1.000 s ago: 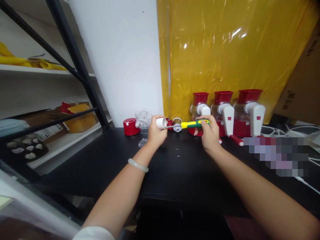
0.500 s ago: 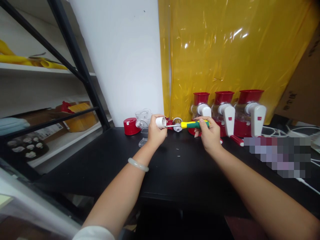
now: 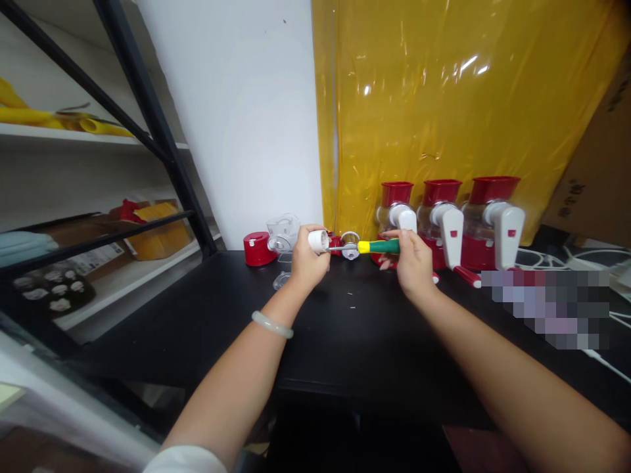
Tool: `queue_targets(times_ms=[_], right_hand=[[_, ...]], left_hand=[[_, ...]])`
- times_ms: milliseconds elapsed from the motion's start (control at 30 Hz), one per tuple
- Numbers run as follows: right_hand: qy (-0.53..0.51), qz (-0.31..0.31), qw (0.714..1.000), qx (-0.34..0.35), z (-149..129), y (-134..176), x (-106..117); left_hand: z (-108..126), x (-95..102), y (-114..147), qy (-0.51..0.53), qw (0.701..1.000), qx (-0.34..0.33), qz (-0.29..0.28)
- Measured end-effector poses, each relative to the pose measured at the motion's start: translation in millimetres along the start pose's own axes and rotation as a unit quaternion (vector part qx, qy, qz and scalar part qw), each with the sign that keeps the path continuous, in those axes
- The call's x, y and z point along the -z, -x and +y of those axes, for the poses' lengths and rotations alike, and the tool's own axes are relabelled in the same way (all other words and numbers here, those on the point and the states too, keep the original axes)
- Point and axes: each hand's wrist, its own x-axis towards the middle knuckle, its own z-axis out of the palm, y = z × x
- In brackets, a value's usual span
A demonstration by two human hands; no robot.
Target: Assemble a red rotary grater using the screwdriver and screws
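Note:
My left hand (image 3: 309, 258) is closed around a white cylindrical plastic part (image 3: 318, 241), its hollow ribbed end facing right. In my right hand (image 3: 413, 259) is a screwdriver (image 3: 378, 246) with a yellow and green handle, held level. Its metal shaft points left and the tip meets the open end of the white part; how deep it reaches I cannot tell. Behind the shaft stands a metal grater drum (image 3: 350, 244). Two tiny metal pieces (image 3: 351, 307) lie on the black table (image 3: 340, 348) below the hands.
A red base (image 3: 259, 249) and a clear plastic housing (image 3: 282, 234) stand left of my hands. Three red and white rotary graters (image 3: 493, 223) with crank handles line the back right. White cables (image 3: 542, 259) lie beyond them. A black-framed shelf (image 3: 162, 154) rises at the left.
My right hand's fingers have shifted their hold on the screwdriver handle, hiding more of its rear end. My left hand and the white part have stayed almost still.

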Motion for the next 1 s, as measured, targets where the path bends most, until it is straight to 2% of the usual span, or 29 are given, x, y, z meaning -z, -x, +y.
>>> queue_targets(times_ms=[200,433,633,1000], right_hand=[[-0.059,-0.017,0.998,0.012,6.3,-2.8,1.2],[-0.016,-0.015,1.0,0.022,2.9,-2.2,-0.5],[0.008,-0.028,0.999,0.033,4.4,-1.2,0.0],[0.054,-0.009,0.998,0.021,-4.2,2.5,-0.6]], left_hand=[[-0.4,0.1,-0.3,0.003,1.0,0.005,0.0],[-1.0,0.4,-0.4,0.007,1.0,0.011,-0.005],[-0.7,0.0,-1.3,-0.006,1.0,0.006,0.014],[-0.6,0.3,-0.1,0.007,1.0,0.023,0.002]])
